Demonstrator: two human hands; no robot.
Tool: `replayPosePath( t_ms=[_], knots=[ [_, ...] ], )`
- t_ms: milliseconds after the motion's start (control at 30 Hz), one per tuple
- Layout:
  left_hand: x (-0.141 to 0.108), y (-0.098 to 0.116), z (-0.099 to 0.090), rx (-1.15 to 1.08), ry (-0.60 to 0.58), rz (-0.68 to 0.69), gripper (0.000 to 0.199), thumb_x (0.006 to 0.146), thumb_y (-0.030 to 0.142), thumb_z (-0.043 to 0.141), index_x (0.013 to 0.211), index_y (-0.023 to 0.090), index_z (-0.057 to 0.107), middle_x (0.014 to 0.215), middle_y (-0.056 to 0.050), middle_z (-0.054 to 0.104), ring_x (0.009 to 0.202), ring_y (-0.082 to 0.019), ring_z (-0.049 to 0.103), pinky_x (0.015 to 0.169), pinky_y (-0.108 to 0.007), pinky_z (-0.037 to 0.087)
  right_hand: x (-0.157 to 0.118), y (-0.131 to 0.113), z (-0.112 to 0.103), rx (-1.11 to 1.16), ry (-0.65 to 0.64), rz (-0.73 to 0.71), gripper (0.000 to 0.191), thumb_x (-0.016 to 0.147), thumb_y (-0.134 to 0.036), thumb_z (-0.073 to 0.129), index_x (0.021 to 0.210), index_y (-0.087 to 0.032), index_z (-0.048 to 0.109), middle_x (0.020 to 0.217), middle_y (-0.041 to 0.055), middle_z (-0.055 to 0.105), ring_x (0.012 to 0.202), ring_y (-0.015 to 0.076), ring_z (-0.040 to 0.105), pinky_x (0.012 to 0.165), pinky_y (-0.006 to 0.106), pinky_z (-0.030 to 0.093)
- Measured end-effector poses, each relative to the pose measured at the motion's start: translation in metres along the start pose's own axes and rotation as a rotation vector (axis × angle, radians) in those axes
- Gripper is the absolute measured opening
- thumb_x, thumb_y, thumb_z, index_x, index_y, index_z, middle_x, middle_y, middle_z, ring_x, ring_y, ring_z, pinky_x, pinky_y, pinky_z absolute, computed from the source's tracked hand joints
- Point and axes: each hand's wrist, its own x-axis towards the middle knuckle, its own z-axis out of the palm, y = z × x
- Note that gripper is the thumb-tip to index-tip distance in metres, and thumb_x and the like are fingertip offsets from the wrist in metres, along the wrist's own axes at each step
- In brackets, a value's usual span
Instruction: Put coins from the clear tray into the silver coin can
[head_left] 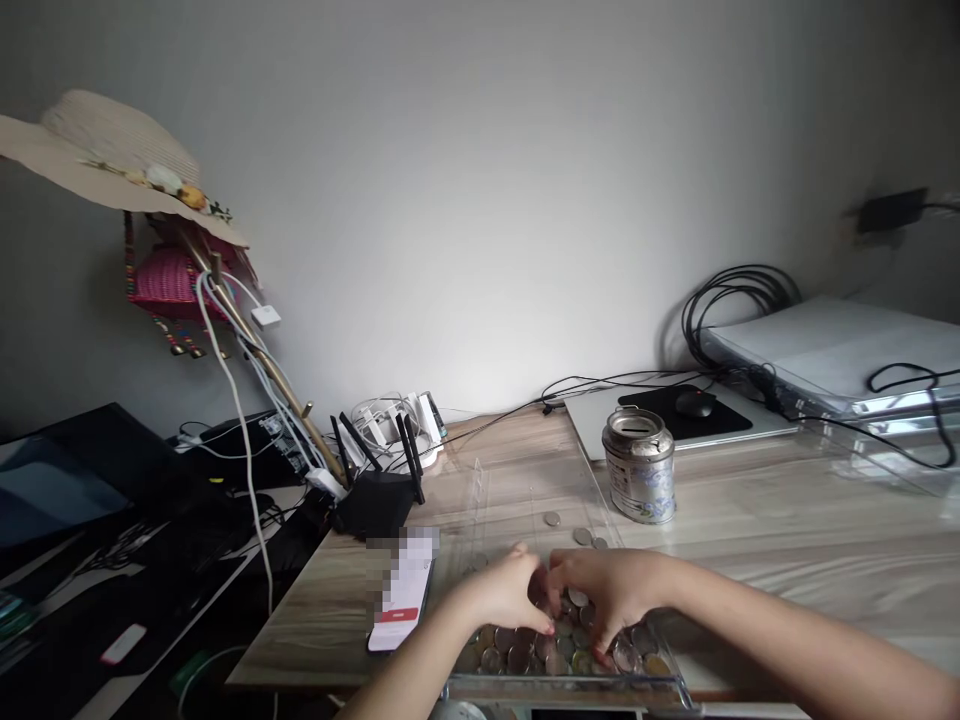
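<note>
Many coins (519,657) lie in a clear plastic tray (480,500) at the table's front edge, heaped toward its near end. My left hand (510,590) reaches into the tray from the left, thumb down on the coins and fingers curved, partly hidden. From the right comes my right hand (611,590), its thumb spread from its bent fingers and its tips touching coins. The two hands nearly meet at the fingertips. I see nothing clearly gripped in either. Beyond the heap, a single coin (552,519) lies flat in the tray.
A silver tin with a slotted lid (640,470) stands right of the tray. On the left are a phone (405,590) and a black router (375,500). Behind are a mouse (694,403) on a black pad and looped cables (697,310). A straw hat (127,150) hangs at left.
</note>
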Motion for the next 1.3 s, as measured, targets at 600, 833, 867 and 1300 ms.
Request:
replayPosePath(
  t_ms=[600, 833, 867, 1300],
  knots=[
    [-0.014, 0.010, 0.013, -0.102, -0.035, 0.066, 0.008, 0.057, 0.022, 0.061, 0.062, 0.017, 0.057, 0.067, 0.002, 0.054, 0.057, -0.009, 0.047, 0.049, -0.020, 0.031, -0.010, 0.002, -0.008, -0.092, -0.114, 0.054, 0.036, 0.038, -0.019, 0.073, 0.072, -0.016, 0.060, 0.059, -0.0061, 0.047, 0.053, 0.0085, 0.042, 0.045, 0.018, 0.029],
    [-0.002, 0.013, 0.023, -0.900, 0.120, -0.084, 0.021, 0.056, 0.006, 0.058, 0.075, 0.013, 0.057, 0.058, 0.002, 0.052, 0.050, -0.009, 0.050, 0.048, -0.020, 0.040, -0.010, -0.002, -0.011, 0.081, -0.282, 0.132, 0.021, 0.049, -0.025, 0.069, 0.065, -0.016, 0.058, 0.048, -0.0079, 0.048, 0.039, 0.0062, 0.041, 0.041, 0.018, 0.030],
    [-0.001, 0.016, 0.024, -1.101, 0.222, -0.109, 0.021, 0.059, 0.005, 0.056, 0.079, 0.012, 0.057, 0.061, 0.001, 0.053, 0.052, -0.008, 0.051, 0.051, -0.021, 0.042, -0.010, 0.000, -0.011, 0.098, -0.300, 0.150, 0.020, 0.048, -0.024, 0.068, 0.063, -0.016, 0.057, 0.046, -0.0078, 0.047, 0.038, 0.0063, 0.041, 0.039, 0.018, 0.030],
    [0.021, 0.049, 0.041, -2.193, 0.565, -0.113, 0.018, 0.077, 0.009, 0.037, 0.071, 0.012, 0.054, 0.075, -0.008, 0.060, 0.071, -0.012, 0.059, 0.067, -0.025, 0.051, 0.009, 0.003, -0.015, 0.370, 0.465, 0.020, 0.024, 0.069, -0.031, 0.055, 0.077, -0.010, 0.064, 0.066, 0.0048, 0.062, 0.055, 0.0113, 0.053, 0.050, 0.021, 0.040]
  ],
)
